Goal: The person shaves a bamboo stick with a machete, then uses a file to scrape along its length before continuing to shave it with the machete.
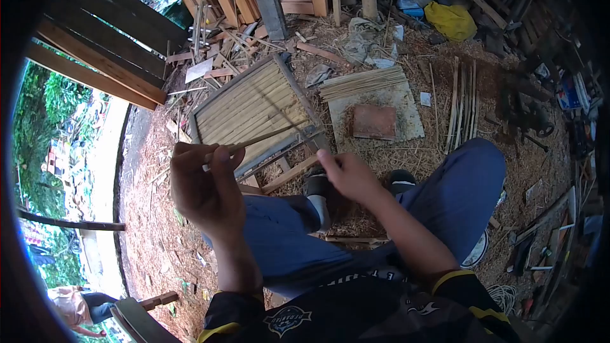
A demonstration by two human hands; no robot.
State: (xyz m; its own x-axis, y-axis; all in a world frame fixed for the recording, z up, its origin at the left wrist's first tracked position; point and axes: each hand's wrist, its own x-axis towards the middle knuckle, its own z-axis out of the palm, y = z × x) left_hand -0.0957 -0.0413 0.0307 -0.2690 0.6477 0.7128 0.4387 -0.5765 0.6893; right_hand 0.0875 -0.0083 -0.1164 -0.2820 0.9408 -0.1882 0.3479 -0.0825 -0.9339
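Note:
My left hand [206, 190] is raised at the left, its fingers pinched around one end of a thin bamboo strip [267, 135]. The strip points right, toward my other hand. My right hand [349, 176] is closed, with the thumb on top, beside the strip's far end. A short flat grey blade [314, 139], apparently a knife, sticks out of it; the handle is hidden in the fist. Below the strip lies a wooden frame [238, 92] filled with side-by-side bamboo slats.
A bundle of thin strips [365, 84] and a reddish block [375, 121] lie on a pale board [410, 124]. Longer strips [462, 105] are on the right. A yellow sack [451, 21] sits farther back. Shavings cover the ground; another person [79, 305] is at lower left.

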